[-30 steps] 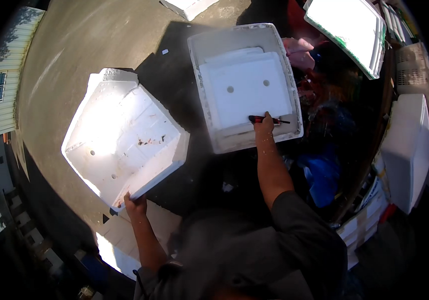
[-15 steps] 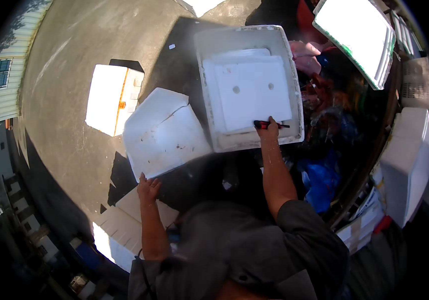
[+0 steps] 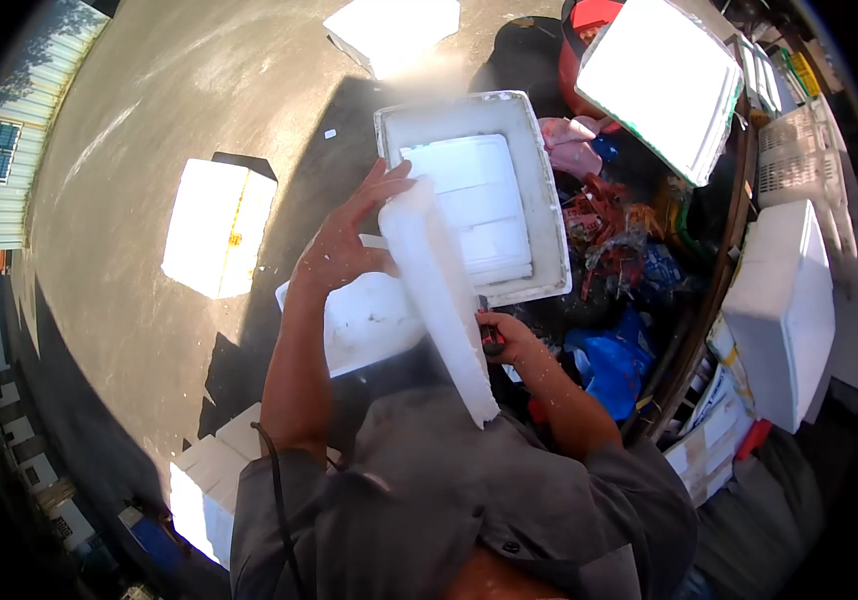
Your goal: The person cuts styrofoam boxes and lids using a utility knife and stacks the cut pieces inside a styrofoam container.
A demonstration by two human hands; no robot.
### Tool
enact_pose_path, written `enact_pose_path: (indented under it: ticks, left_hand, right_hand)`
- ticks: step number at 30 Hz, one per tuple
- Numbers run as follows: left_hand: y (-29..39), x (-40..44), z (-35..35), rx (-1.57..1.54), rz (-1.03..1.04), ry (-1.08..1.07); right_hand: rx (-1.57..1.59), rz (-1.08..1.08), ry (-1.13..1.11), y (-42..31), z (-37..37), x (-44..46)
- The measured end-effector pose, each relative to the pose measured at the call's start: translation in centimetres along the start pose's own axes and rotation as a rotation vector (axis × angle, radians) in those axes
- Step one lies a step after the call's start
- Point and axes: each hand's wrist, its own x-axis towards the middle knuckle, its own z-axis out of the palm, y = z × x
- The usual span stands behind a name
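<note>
A thick white foam panel (image 3: pixel 436 290), seen nearly edge-on and tilted, is held up in front of my body. My left hand (image 3: pixel 344 240) grips its upper end, thumb on the near side and fingers over the top. My right hand (image 3: pixel 515 343) is wrapped round a red and black utility knife (image 3: pixel 492 341), close beside the panel's lower part. Behind the panel stands a white foam box (image 3: pixel 556 215) with several flat white foam pieces (image 3: pixel 484 200) lying in it. Another white foam piece (image 3: pixel 369 320) with dark specks lies left of the box, partly hidden by the panel and my left arm.
White foam boxes stand on the concrete at left (image 3: pixel 211 228) and at the top (image 3: pixel 394 30). On the right are a foam lid (image 3: pixel 659 85), a red tub (image 3: pixel 574 75), crumpled plastic bags, a blue bag (image 3: pixel 614 355) and an upright foam box (image 3: pixel 781 310).
My left hand has risen from the lower foam piece and now holds a panel upright. The sheet with two round dents no longer shows in the box. My right hand drew back with the knife.
</note>
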Motion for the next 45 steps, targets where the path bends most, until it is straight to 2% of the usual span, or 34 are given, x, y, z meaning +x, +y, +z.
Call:
enact_pose_path:
  ticks: [1, 3, 4, 5, 9, 10, 13, 15, 16, 17, 19, 20, 22, 25, 27, 30, 33, 36, 39, 45]
  left_hand:
    - [1.3, 0.7, 0.1, -0.010, -0.006, -0.027]
    - [2.8, 1.4, 0.1, -0.074, -0.033, -0.038]
    - [3.4, 1.5, 0.2, -0.112, -0.059, -0.047]
    - [4.6, 1.9, 0.4, 0.018, 0.001, 0.034]
    - [7.5, -0.1, -2.2, 0.121, -0.220, 0.271]
    - [7.2, -1.1, -2.8, 0.130, -0.321, 0.322]
    - [2.8, -3.2, -4.1, 0.442, -0.581, 0.356]
    - [-2.7, -4.5, -3.5, 0.725, -0.634, 0.389]
    - [-4.9, -5.1, -3.1, 0.730, -0.642, 0.384]
    - [-4.9, -5.0, -2.2, 0.606, -0.698, 0.365]
    - [-11.5, -6.5, -1.7, 0.492, -0.702, 0.282]
    - [-13.6, -7.2, -1.0, 0.546, -0.682, 0.271]
    - [-13.8, -7.8, 0.3, 0.612, -0.699, 0.234]
    - [-12.9, -7.6, 1.0, 0.589, -0.732, 0.234]
    - [-12.3, -7.3, 1.4, 0.581, -0.723, 0.251]
    - [-12.2, -7.5, 1.9, 0.594, -0.675, 0.291]
    - [-12.4, -7.5, 1.8, 0.610, -0.662, 0.300]
    - [-12.4, -7.9, 2.0, 0.624, -0.678, 0.311]
    - [-13.0, -8.1, 2.1, 0.619, -0.729, 0.300]
    - [-13.6, -8.8, 1.8, 0.543, -0.776, 0.305]
  right_hand:
    - [-0.024, 0.028, -0.086, 0.4, -0.5, 0.5]
    - [-0.250, 0.058, -0.110, 1.0, -0.5, 1.5]
    - [-0.240, 0.047, -0.110, 1.6, -0.5, 1.6]
    - [-0.237, 0.036, -0.110, 1.7, 0.8, 1.2]
    - [-0.240, 0.014, -0.135, 1.0, 6.8, -1.1]
    - [-0.339, -0.061, -0.040, 0.5, 6.4, -1.7]
    - [-0.572, -0.347, 0.222, -1.2, 0.3, 0.0]
    - [-0.698, -0.438, 0.404, -2.5, -2.0, -1.1]
    - [-0.781, -0.518, 0.466, -2.9, -1.5, -2.5]
    - [-0.872, -0.601, 0.515, -3.4, -1.6, -2.9]
    - [-1.066, -0.639, 0.456, -5.0, -1.8, -3.3]
    - [-1.171, -0.691, 0.425, -5.1, -0.2, -3.5]
    - [-1.365, -0.796, 0.362, -4.5, 4.1, -5.0]
    - [-1.535, -0.772, 0.224, -2.0, 11.0, -4.5]
    - [-1.923, -1.056, 0.297, -0.6, 13.4, -1.8]
    - [-2.039, -0.852, 0.356, 0.7, 19.3, -1.2]
    - [-2.070, -0.920, 0.384, 1.1, 20.6, 0.6]
    - [-2.115, -0.866, 0.403, 1.3, 21.0, 0.9]
    - [-2.148, -0.869, 0.393, 1.4, 20.0, 1.5]
    - [-2.251, -0.722, 0.446, 3.5, 13.9, -0.8]
